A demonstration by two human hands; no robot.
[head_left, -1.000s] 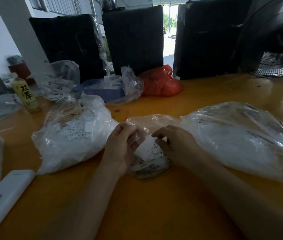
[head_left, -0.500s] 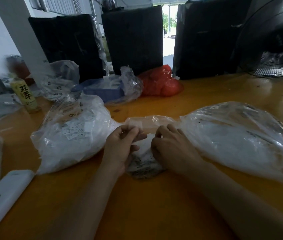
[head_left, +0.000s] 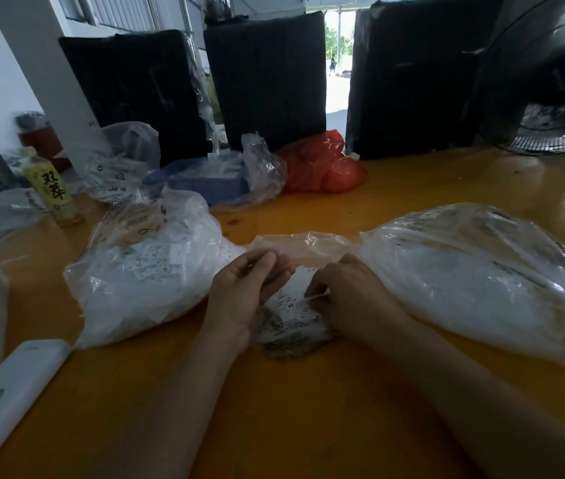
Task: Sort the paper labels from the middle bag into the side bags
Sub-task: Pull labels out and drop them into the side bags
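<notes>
We judge this to be the picking step: both hands are at the middle bag (head_left: 291, 326), drawing out paper labels (head_left: 288, 302) to be dealt into the side bags. The middle bag lies on the desk (head_left: 308, 426) between the two larger ones, its loose mouth toward twelve o'clock and its filled end toward six, so its long axis runs roughly twelve to six, tilted a little.

The left hand (head_left: 243, 292) is curled, fingertips gathered together above the bag; it seems to pinch a label or a fold of plastic, but we cannot tell which. The right hand (head_left: 350, 299) is clenched on a thin white label, which shows edge-on at its fingertips, long axis running roughly nine to three.

The left bag (head_left: 142, 285) lies at nine o'clock of the hands, the right bag (head_left: 481, 288) at three, both bulging with white labels.

Next, in our view, the label must be read for its marking and carried to the matching side bag, whose mouth will need finding and lifting. The slack, thin plastic may snag the fingers.
</notes>
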